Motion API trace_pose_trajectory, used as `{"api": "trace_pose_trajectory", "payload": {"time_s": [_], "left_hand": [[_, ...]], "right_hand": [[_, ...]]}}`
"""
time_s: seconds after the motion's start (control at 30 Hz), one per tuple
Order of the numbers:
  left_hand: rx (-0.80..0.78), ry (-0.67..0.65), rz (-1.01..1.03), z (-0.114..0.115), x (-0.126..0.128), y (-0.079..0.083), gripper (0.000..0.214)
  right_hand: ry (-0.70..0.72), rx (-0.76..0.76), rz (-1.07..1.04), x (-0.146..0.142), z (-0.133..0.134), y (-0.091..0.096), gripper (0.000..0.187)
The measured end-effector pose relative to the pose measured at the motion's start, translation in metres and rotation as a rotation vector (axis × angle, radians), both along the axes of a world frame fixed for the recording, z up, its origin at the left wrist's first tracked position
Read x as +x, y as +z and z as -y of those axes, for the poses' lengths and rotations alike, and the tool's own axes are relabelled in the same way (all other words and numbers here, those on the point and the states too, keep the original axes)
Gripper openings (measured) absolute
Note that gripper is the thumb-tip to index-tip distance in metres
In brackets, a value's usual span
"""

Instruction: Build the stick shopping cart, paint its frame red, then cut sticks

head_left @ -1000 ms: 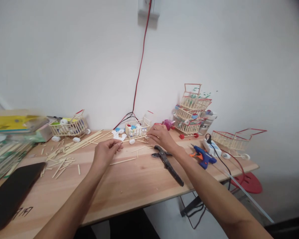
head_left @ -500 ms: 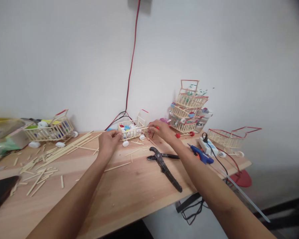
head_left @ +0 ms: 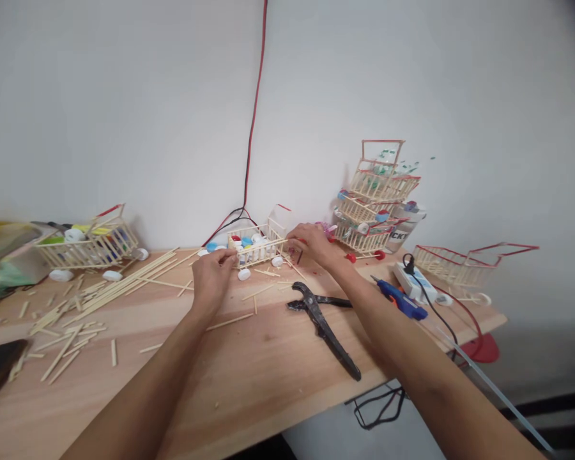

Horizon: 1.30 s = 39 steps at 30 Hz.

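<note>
A miniature shopping cart made of thin wooden sticks stands on white round wheels near the wall, with coloured bottle caps inside it. Along its near top edge runs a wooden stick. At the cart's left front corner my left hand pinches the stick's left end, its fingertips partly hidden. My right hand comes over from the right, thumb and finger closed on the stick's other end beside the cart. Black pliers lie on the table below my right hand.
Left are loose sticks, a filled stick cart and a dark flat object. Stacked carts, a blue glue gun, a white power strip and another cart stand right. Cables hang past the table edge.
The view has shifted slightly, so the things on the right sit farther right. Both hands keep about the same place at the cart, with the stick still between them.
</note>
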<state>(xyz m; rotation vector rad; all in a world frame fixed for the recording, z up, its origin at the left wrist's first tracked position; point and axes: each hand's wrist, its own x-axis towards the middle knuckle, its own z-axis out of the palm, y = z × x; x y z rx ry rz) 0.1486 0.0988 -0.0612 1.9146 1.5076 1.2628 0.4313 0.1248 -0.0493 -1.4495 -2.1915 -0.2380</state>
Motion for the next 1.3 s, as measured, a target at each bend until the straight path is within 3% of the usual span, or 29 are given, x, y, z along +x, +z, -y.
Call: {"api": "trace_pose_trajectory", "payload": {"time_s": [0.53,0.6,0.7,0.8,0.87,1.03,1.3], "left_hand": [[0.01,0.026,0.006,0.005,-0.002,0.004,0.023],[0.066,0.031,0.01,0.008,-0.004,0.005,0.024],[0.281,0.008,-0.033,0.016,-0.002,0.008,0.027],[0.507,-0.053,-0.163,0.028,0.004,0.013,0.025],[0.56,-0.116,-0.293,0.039,0.007,0.015,0.024],[0.508,-0.149,-0.491,0.067,-0.004,0.01,0.022],[0.424,-0.092,-0.555,0.086,-0.063,-0.01,0.026]], "right_hand": [[0.005,0.001,0.058,-0.004,0.016,0.009,0.019],[0.032,0.002,0.056,-0.005,0.022,0.01,0.02],[0.063,0.015,0.064,-0.014,0.035,0.014,0.021],[0.078,0.047,0.082,-0.033,0.054,0.021,0.021],[0.097,0.077,0.068,-0.049,0.067,0.024,0.022],[0.166,0.069,0.005,-0.092,0.099,0.023,0.021],[0.205,-0.018,-0.122,-0.166,0.113,-0.006,0.014]]}}
